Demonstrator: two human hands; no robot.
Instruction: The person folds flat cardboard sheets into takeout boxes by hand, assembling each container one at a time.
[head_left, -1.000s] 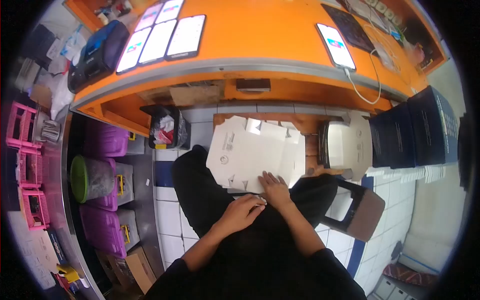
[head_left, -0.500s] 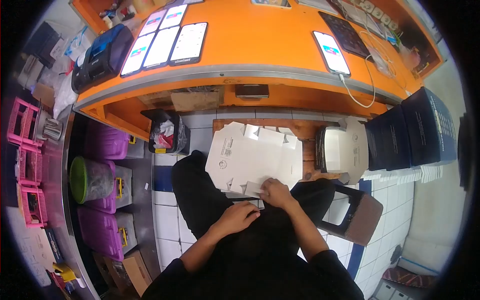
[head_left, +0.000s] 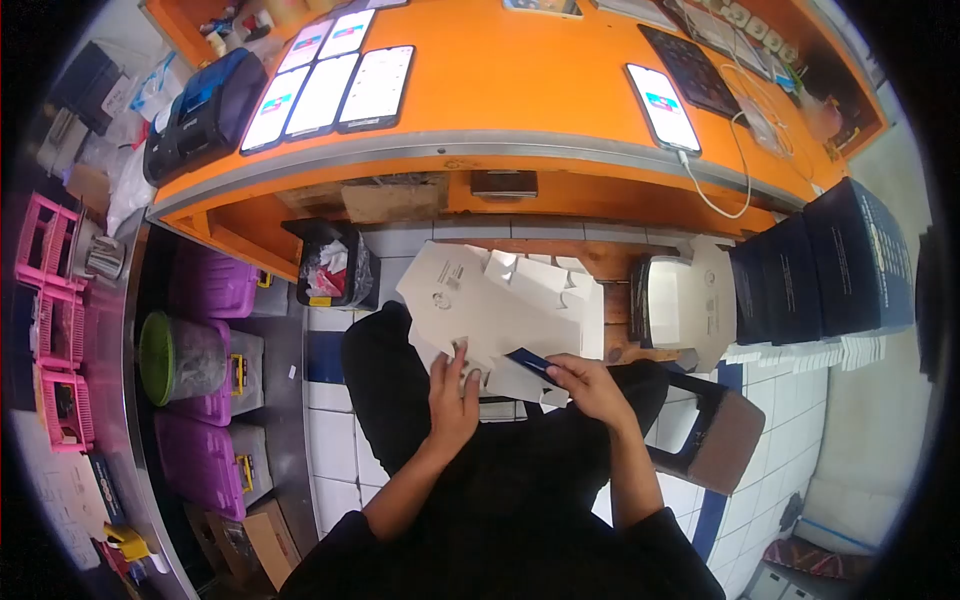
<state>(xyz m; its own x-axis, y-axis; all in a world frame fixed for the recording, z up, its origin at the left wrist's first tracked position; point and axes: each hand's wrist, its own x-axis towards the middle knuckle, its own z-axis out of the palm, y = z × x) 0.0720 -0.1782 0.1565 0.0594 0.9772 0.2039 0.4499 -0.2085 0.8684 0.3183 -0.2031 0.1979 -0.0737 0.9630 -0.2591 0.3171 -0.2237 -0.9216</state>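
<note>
L & R hands are apart, both at the near edge of a white cardboard box blank (head_left: 515, 310) lying flat, printed side up, on a low wooden surface (head_left: 615, 345) btwn the person's knees. L hand (head_left: 455, 405) has fingers extended & slightly spread, tips on the blank's near-left edge by the cut tabs; nothing seen gripped there. R hand (head_left: 595, 388) pinches a narrow dark-blue strip (head_left: 530, 362) btwn thumb & fingers, just above the blank's near edge; can't tell if the strip is loose or a flap of the blank. Small print shows on the blank's upper-L part; folded tabs stand along its far-R side. Just R of it, same low surface: a part-formed box (head_left: 672, 300), white inside, w/ an open printed flap to its R. Further R, a row of dark-blue boxes (head_left: 865, 260), and below, a stool (head_left: 730, 435) w/ brown top. Beyond, the orange surface (head_left: 520, 90) carries a group of lit phones (head_left: 376, 88) at L, a blue-&-black device (head_left: 205, 115) next to them, and at R one phone (head_left: 663, 105) plugged into a white cable (head_left: 684, 157), w/ a dark tablet (head_left: 690, 68) beside it. Under the orange surface, L: a black trash bin (head_left: 365, 280) w/ crumpled waste.
</note>
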